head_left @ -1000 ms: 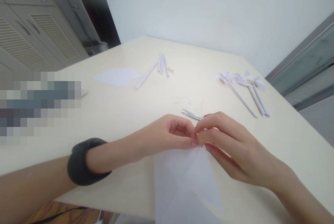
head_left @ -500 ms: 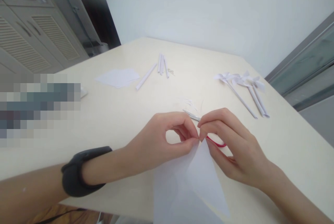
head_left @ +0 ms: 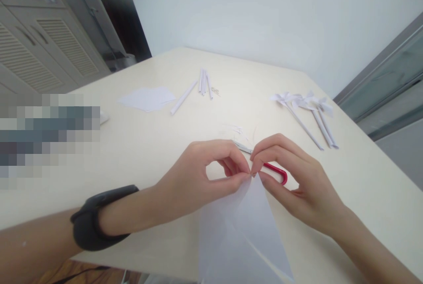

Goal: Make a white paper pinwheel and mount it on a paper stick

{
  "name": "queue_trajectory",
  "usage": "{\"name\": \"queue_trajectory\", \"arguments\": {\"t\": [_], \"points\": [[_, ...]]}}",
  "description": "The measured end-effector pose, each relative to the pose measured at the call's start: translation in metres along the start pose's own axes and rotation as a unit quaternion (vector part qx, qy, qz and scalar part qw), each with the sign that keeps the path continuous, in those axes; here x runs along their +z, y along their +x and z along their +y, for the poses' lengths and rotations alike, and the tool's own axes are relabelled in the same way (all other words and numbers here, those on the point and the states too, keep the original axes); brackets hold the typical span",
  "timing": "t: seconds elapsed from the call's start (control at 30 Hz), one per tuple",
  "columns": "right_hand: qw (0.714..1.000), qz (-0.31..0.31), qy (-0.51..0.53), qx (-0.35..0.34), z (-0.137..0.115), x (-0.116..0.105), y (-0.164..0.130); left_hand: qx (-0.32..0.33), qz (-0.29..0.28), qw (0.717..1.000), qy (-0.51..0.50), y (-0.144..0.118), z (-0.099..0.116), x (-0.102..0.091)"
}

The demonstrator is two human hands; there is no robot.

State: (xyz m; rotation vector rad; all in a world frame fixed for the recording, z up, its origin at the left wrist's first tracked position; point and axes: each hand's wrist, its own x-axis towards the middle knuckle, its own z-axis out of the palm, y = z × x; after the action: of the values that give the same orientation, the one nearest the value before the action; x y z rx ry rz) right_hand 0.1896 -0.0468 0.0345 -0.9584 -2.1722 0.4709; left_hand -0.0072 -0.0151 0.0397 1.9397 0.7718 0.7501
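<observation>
A thin white paper sheet [head_left: 238,226] hangs below my fingers, with a slit running through its lower part. With thumb and forefinger, my left hand [head_left: 208,169] pinches the sheet's top edge. Right beside it my right hand [head_left: 300,182] is closed on the same top corner, its fingertips nearly touching the left ones. Whatever small thing sits between the fingertips is too hidden to make out. Just behind the right hand lie scissors [head_left: 280,174] with red handles, their blades pointing left and partly covered by my fingers.
White paper pinwheels on rolled sticks [head_left: 306,127] lie at the right. Farther back are several rolled paper tubes [head_left: 203,82], thin wire pieces [head_left: 215,91] and a longer tube [head_left: 184,97]. Stacked paper sheets [head_left: 147,99] lie at the left; small white scraps [head_left: 237,129] lie behind the scissors.
Both hands have stayed pinched at the paper's top, shifting slightly. The paper's front flap has swung closer against the rest of the sheet. More of the red scissor handle shows now.
</observation>
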Motion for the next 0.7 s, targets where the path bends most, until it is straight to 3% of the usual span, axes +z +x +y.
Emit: {"name": "queue_trajectory", "arguments": {"t": [0.43, 0.7], "points": [[0.999, 0.014, 0.012, 0.035, 0.0014, 0.0058, 0.0004, 0.058, 0.024, 0.990, 0.129, -0.0003, -0.0046, 0.0005], [0.999, 0.033, 0.035, 0.010, 0.0021, 0.0058, -0.0005, 0.067, 0.021, 0.992, 0.106, -0.0037, -0.0040, -0.0012]]}}
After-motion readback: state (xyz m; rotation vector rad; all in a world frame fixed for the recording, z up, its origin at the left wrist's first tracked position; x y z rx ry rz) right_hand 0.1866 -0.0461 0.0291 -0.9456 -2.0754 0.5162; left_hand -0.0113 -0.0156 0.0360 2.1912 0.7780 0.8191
